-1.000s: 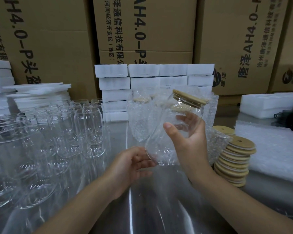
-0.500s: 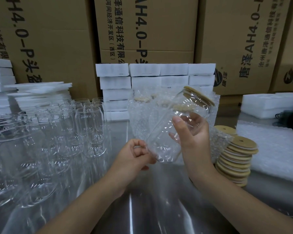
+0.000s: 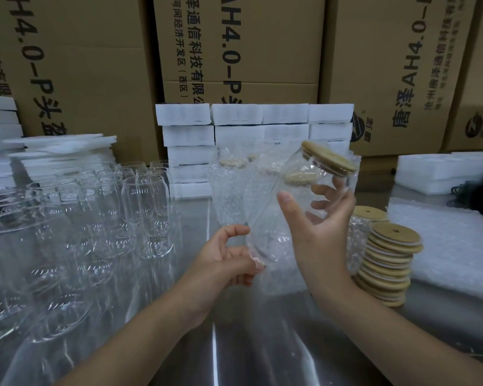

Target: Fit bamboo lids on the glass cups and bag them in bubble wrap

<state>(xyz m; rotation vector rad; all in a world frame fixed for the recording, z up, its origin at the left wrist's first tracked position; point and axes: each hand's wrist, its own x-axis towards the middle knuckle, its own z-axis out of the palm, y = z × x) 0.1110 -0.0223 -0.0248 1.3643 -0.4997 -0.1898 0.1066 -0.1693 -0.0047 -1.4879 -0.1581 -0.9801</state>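
Two hands share the work. Right hand (image 3: 318, 227) wraps thumb and fingers round the clear glass cup (image 3: 287, 196), held tilted above the steel table (image 3: 234, 344), its round bamboo lid (image 3: 329, 160) seated and pointing up and to the right. Left hand (image 3: 223, 263) pinches the clear bubble-wrap bag (image 3: 279, 274) at the cup's base. Recommended: hold the bag mouth spread, feed the base straight in, keep the lid square. Bare glass cups (image 3: 142, 207) stand left; stacked bamboo lids (image 3: 388, 263) right.
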